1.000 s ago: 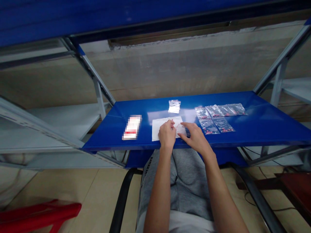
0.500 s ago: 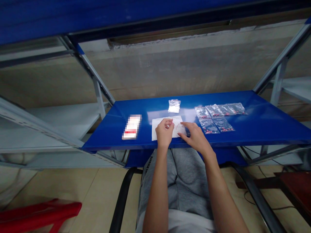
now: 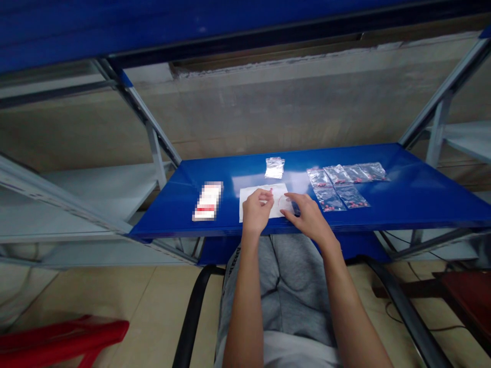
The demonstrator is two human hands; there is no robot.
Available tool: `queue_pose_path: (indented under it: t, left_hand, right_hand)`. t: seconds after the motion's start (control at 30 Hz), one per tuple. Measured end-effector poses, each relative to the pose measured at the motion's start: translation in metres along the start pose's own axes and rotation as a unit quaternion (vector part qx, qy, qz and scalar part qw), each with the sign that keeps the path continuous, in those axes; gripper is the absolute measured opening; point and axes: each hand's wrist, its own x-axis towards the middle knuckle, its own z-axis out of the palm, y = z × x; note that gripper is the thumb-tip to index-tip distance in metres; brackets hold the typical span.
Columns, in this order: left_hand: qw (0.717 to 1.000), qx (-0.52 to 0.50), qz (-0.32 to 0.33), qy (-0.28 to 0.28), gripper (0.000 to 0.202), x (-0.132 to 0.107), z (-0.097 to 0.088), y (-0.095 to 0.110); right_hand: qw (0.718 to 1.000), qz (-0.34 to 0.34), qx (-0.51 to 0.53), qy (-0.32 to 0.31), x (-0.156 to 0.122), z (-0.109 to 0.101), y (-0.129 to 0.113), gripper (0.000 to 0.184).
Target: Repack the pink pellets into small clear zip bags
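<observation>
My left hand (image 3: 256, 210) is closed, with its thumb and fingers pinched at a small red piece (image 3: 271, 190), too small to name. Facing it, my right hand (image 3: 307, 213) has its thumb and forefinger curved about a small clear zip bag (image 3: 282, 201) with a thin red line along its mouth. Part of the bag is hidden under the right fingers. Both hands are over a white sheet (image 3: 245, 193) near the table's front edge.
Flat on the blue table (image 3: 230, 168) lie several clear zip bags with red pieces (image 3: 330, 197) at the right. A stack of zip bags (image 3: 274, 167) sits behind the sheet. A blurred white and red item (image 3: 208, 201) is at the left. A blue shelf (image 3: 230, 25) hangs overhead.
My left hand has shifted slightly left and toward me, and the red piece at its fingertips shows more plainly. My right hand stays nearly still.
</observation>
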Motion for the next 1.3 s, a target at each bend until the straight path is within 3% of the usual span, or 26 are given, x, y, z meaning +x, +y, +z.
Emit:
queue_pose_path:
  t: [0.1,0.2,0.37,0.67,0.87,1.03,1.2,1.3]
  left_hand:
    - [0.998,0.051,0.004,0.042,0.024,0.004,0.001,-0.009]
    - [0.996,0.071,0.023,0.048,0.031,0.006,0.008,-0.016]
    - [0.992,0.11,0.047,0.035,0.025,0.009,0.017,-0.019]
    - [0.987,0.147,0.067,0.023,0.024,0.012,0.016,-0.018]
    - [0.998,0.045,0.04,0.035,0.017,0.011,0.014,-0.013]
    - [0.998,-0.066,0.024,0.004,0.017,0.003,0.012,-0.001]
    - [0.996,-0.066,0.025,-0.063,0.019,-0.007,0.013,0.013]
    - [0.996,-0.055,0.031,-0.063,0.018,-0.007,0.01,0.014]
  right_hand:
    - [1.0,0.003,-0.006,-0.002,0.0,0.001,0.0,0.043]
    - [1.0,0.003,-0.003,-0.004,0.001,0.0,-0.001,0.043]
    - [1.0,0.007,-0.003,-0.004,0.001,-0.001,-0.002,0.043]
    - [1.0,-0.001,0.002,0.001,0.001,0.0,0.001,0.043]
    - [1.0,-0.004,-0.001,0.005,0.0,0.001,0.001,0.043]
    - [1.0,-0.003,-0.004,-0.002,0.001,0.001,-0.001,0.045]
    - [1.0,-0.012,0.0,0.006,0.002,0.001,-0.001,0.043]
    - [1.0,-0.011,0.004,0.008,0.001,0.001,0.001,0.043]
